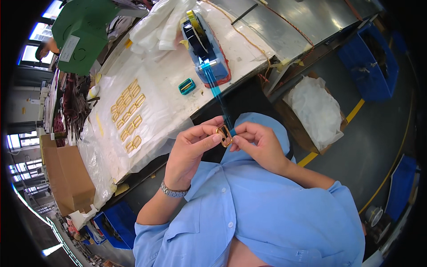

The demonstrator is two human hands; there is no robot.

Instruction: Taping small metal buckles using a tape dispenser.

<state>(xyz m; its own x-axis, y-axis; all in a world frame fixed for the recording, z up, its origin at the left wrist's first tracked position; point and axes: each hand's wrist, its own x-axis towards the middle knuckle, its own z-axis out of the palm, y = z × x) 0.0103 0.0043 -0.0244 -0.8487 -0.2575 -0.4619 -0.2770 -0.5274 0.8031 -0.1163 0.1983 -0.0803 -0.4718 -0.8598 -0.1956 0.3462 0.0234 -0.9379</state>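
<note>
Between my hands, in front of my chest, is a gold metal buckle (pixel 225 135) with a rectangular frame. The thumb and fingers of my left hand (pixel 194 143) pinch its left side. My right hand (pixel 258 141) grips the end of a clear blue tape strip (pixel 216 92) at the buckle's right side. That strip stretches, still joined, up to a blue tape dispenser (pixel 209 55) on the table. Left of the dispenser lies another buckle (pixel 187 86), covered in blue tape. Several bare gold buckles (pixel 129 107) lie in rows on the table further left.
White plastic bags (pixel 162 26) lie at the back of the white table (pixel 171 118), near a green machine part (pixel 84 33). On the floor to the right stands a cardboard box (pixel 297 120) lined with white plastic. A brown carton (pixel 69 178) and blue bins (pixel 116 224) are at the left.
</note>
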